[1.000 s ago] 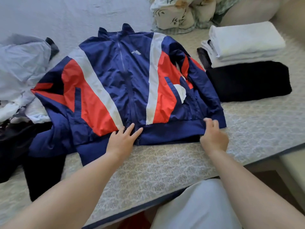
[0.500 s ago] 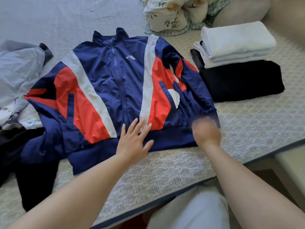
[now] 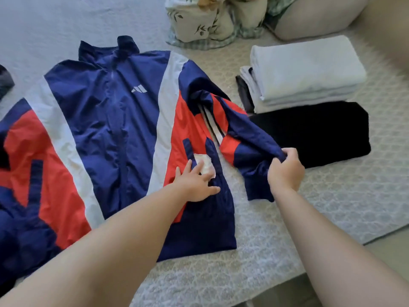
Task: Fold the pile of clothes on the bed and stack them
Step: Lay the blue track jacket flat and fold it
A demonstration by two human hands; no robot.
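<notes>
A navy, red and white track jacket [image 3: 106,120] lies face up on the bed, zipped, collar at the far end. My left hand [image 3: 194,182] presses flat on its right front panel, fingers spread over a white pocket lining. My right hand [image 3: 285,171] grips the end of the jacket's right sleeve [image 3: 250,138] and holds it lifted off the bed, away from the body of the jacket. To the right sits a stack of folded clothes: white pieces [image 3: 305,69] on a black one [image 3: 316,134].
The patterned bedspread [image 3: 287,218] ends at the bed's near edge on the lower right. Floral and checked bedding [image 3: 205,18] and a beige pillow [image 3: 314,16] lie at the far end. A dark garment [image 3: 5,82] shows at the left edge.
My left hand slid from the hem up and right onto the pocket area. My right hand left the hem corner, took hold of the right sleeve's end and lifted it. The view moved closer and right.
</notes>
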